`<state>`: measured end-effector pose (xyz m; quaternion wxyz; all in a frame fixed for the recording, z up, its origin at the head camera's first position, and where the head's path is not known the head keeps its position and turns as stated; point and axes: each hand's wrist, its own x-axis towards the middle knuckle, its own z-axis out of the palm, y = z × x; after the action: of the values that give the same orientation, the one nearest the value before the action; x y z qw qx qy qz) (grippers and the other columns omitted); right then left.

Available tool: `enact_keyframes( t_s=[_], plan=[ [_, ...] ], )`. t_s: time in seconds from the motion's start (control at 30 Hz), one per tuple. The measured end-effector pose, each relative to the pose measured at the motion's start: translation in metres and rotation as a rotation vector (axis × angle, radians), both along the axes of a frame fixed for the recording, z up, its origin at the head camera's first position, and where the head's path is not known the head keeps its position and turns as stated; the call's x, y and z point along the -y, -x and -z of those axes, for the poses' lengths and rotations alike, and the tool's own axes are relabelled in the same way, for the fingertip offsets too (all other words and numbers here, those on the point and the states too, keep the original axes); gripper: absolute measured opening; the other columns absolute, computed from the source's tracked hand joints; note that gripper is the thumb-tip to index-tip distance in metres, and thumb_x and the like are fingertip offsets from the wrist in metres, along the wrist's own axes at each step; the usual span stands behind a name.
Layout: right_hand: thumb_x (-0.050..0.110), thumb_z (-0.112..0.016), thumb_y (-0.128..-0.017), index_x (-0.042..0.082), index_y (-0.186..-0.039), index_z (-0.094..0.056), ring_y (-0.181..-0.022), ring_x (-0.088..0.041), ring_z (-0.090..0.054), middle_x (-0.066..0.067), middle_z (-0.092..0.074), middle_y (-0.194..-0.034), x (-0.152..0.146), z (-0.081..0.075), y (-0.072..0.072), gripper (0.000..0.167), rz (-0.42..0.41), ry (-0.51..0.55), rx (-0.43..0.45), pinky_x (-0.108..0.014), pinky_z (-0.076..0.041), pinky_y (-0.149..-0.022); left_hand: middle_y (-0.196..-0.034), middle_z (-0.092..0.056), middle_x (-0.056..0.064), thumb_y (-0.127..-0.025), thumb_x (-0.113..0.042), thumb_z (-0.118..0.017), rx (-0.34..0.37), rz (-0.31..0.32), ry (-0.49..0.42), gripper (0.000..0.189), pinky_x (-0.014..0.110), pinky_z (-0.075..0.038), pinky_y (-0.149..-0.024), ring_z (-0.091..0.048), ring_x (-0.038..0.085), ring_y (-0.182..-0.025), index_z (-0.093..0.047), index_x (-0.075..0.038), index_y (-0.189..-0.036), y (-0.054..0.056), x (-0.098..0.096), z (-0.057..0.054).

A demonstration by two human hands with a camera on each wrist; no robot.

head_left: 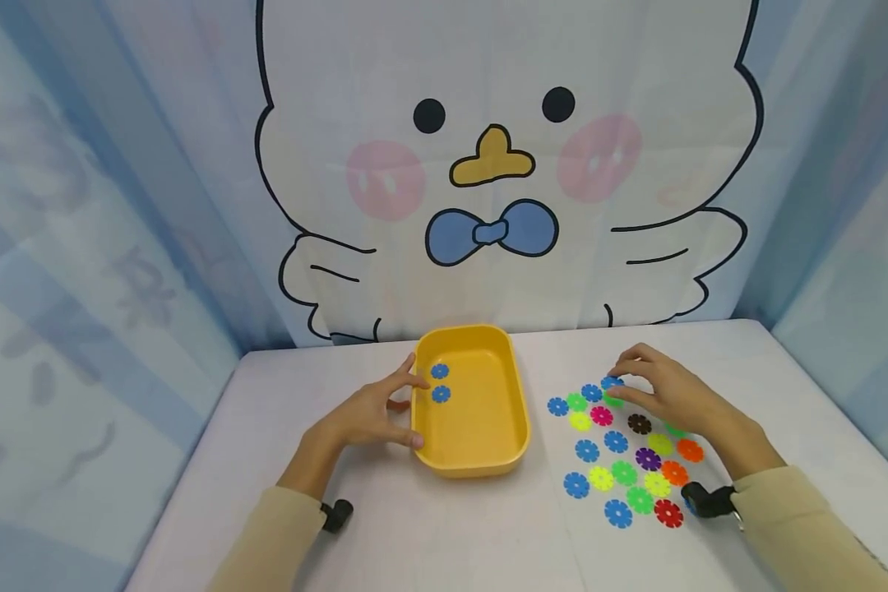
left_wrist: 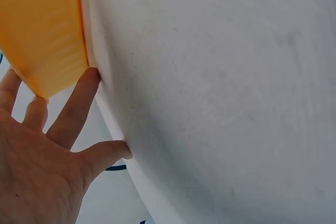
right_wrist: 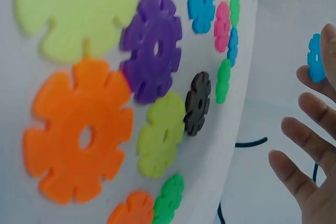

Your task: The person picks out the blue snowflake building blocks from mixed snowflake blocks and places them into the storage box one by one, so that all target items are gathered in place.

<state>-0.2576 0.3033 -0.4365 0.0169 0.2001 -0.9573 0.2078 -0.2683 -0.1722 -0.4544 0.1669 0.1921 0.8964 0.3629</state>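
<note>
Tan sleeves (head_left: 814, 526) were stretched forward. One blue notched disc (right_wrist: 315, 70) was pinched by the right hand (head_left: 669, 388) above other discs (head_left: 618, 467); picking up seemed underway, and a gentle lift was probably needed next. The yellow tray (head_left: 474, 423) was touched at its left side by the left hand (head_left: 363, 418), fingers spread.

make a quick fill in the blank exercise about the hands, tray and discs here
1. The held disc, pinched by the right hand, is coloured ____.
2. The tray touched by the left hand is coloured ____.
3. Visible inside the tray are ____ discs.
4. In the head view, the purple disc lies to the tray's ____.

Missing words: blue; yellow; two; right
</note>
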Motion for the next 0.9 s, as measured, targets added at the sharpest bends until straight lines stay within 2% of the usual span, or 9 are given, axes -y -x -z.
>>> enact_keyframes(
  t_s=[0.27,0.43,0.5,0.63,0.9],
  plan=[
    [0.03,-0.077,-0.094,0.011,-0.114,-0.075,-0.126,-0.041,-0.052,-0.017,-0.058,-0.133,0.024,-0.008,0.006,0.028,-0.04,0.03,-0.03,-0.063,-0.05,-0.103,-0.171,-0.005,-0.02,-0.071,-0.049,-0.093,-0.01,0.005,-0.007,0.083,0.051,-0.049,-0.11,-0.064,0.025,-0.127,-0.055,-0.032,-0.142,0.0,0.001,0.004],
    [0.031,-0.077,-0.093,0.011,-0.113,-0.075,-0.131,-0.042,-0.047,-0.017,-0.057,-0.137,0.04,-0.016,0.016,0.028,-0.062,0.044,-0.053,-0.066,-0.046,-0.105,-0.17,-0.006,-0.023,-0.069,-0.049,-0.094,-0.003,-0.028,-0.01,0.082,0.05,-0.051,-0.108,-0.065,0.025,-0.126,-0.056,-0.034,-0.141,-0.003,0.004,0.002],
    [0.031,-0.078,-0.093,0.011,-0.112,-0.076,-0.132,-0.042,-0.046,-0.017,-0.057,-0.138,0.046,-0.018,0.019,0.027,-0.06,0.05,-0.06,-0.066,-0.045,-0.106,-0.17,-0.006,-0.021,-0.07,-0.048,-0.094,-0.01,-0.018,-0.014,0.082,0.048,-0.052,-0.107,-0.065,0.026,-0.125,-0.055,-0.034,-0.141,-0.003,0.004,0.001],
    [0.03,-0.079,-0.092,0.012,-0.11,-0.076,-0.134,-0.041,-0.046,-0.016,-0.056,-0.139,0.058,-0.016,0.021,0.026,-0.055,0.075,-0.069,-0.065,-0.044,-0.108,-0.171,-0.005,-0.019,-0.071,-0.048,-0.094,-0.017,0.011,-0.007,0.083,0.046,-0.052,-0.108,-0.066,0.026,-0.125,-0.055,-0.033,-0.142,-0.002,0.002,0.001],
    [0.032,-0.079,-0.092,0.014,-0.108,-0.076,-0.132,-0.037,-0.049,-0.011,-0.058,-0.136,0.08,-0.014,0.023,0.025,-0.085,0.138,-0.11,-0.062,-0.046,-0.109,-0.17,-0.006,-0.022,-0.069,-0.05,-0.094,-0.006,0.0,0.022,0.086,0.048,-0.05,-0.11,-0.065,0.025,-0.126,-0.053,-0.037,-0.143,-0.001,-0.002,-0.003]
  ],
)
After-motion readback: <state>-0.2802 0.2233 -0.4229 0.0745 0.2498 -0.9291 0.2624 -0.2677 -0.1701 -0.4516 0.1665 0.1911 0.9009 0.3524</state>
